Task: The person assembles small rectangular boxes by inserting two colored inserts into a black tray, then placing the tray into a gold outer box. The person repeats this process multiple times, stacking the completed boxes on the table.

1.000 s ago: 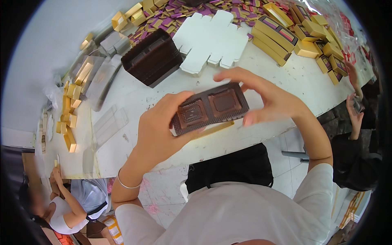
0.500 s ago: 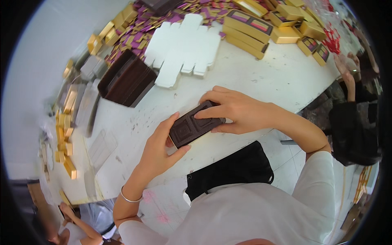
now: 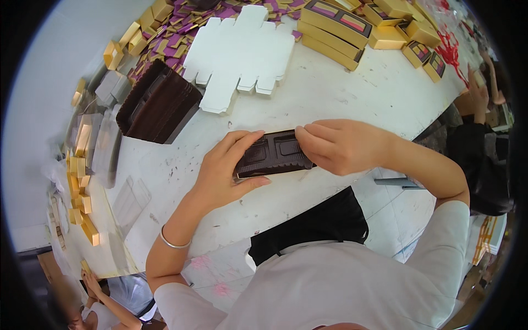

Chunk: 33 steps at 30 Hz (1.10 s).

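A dark brown plastic tray (image 3: 275,149) with two square hollows sits in a shallow box, whose thin gold edge shows around it, above the white table. My left hand (image 3: 220,168) grips the box's left end, fingers along the far side and thumb along the near side. At the right end, my right hand (image 3: 346,146) has its fingers bent together on the tray's edge; its fingertips are partly hidden. The near side of the tray looks wavy and slightly raised from the box.
Nested brown trays (image 3: 165,107) and flat white carton blanks (image 3: 239,58) lie beyond my hands. Behind them are purple and gold pieces (image 3: 170,49). Filled gold boxes (image 3: 333,36) are stacked far right; clear plastic covers (image 3: 132,201) lie left. Co-workers sit at both sides.
My right hand has moved from lying over the tray to pinching its right end. The box has turned closer to level, and the tray's near edge now shows wavy.
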Each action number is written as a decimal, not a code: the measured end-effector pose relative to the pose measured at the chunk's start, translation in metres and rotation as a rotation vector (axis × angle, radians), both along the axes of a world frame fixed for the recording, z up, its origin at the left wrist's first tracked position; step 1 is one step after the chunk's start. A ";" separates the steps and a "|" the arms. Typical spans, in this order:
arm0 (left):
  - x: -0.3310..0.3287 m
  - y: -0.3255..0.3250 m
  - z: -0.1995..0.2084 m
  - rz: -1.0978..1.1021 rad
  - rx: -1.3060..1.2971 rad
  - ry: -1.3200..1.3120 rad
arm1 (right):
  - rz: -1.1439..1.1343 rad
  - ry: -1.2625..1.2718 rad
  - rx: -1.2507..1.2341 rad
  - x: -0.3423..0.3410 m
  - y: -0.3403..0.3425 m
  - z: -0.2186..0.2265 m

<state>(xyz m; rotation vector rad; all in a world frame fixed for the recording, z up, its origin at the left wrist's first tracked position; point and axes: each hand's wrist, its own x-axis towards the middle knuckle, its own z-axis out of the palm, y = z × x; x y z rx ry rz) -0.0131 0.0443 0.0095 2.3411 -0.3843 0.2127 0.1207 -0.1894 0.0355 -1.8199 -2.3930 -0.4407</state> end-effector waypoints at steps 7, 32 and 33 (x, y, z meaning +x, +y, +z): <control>-0.004 -0.001 0.004 0.036 0.027 0.003 | -0.056 0.345 0.014 0.000 0.001 0.013; -0.011 0.001 -0.005 0.057 0.246 -0.250 | -0.742 0.296 -0.299 0.222 0.142 0.058; -0.010 0.001 -0.007 0.066 0.232 -0.275 | -0.781 0.301 -0.394 0.223 0.153 0.057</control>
